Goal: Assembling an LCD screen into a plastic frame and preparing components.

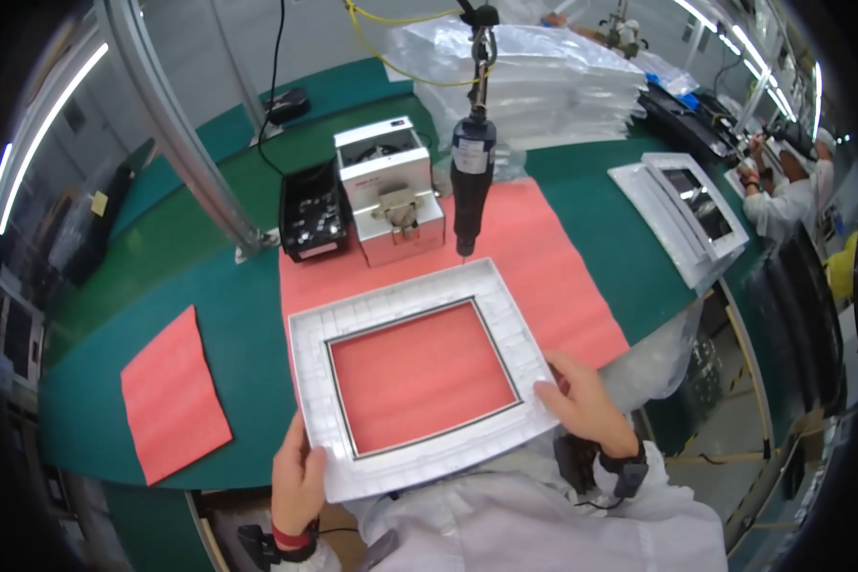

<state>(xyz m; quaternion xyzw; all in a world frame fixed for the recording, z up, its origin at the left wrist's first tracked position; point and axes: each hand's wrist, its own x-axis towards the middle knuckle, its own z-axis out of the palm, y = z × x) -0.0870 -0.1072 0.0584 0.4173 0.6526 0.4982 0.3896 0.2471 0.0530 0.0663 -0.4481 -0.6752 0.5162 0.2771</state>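
A white plastic frame [419, 456], rectangular with a large opening and a dark strip around its inner edge, is held at the near edge of the bench. My left hand [297, 477] grips its lower left side, thumb on top and fingers beneath. At the right side, my right hand [586, 402] pinches the rim between thumb and fingers. Pink foam sheet [543, 276] lies under and beyond the frame and shows through its opening. A black electric screwdriver [472, 181] hangs upright just past the frame's far edge.
Behind the frame stand a white screw-feeder machine [391, 191] and a black bin [313, 212] of small parts. Another pink foam sheet [173, 396] lies left. More white frame parts [682, 219] rest right, near stacked plastic-wrapped sheets [534, 81]. A co-worker [786, 195] sits far right.
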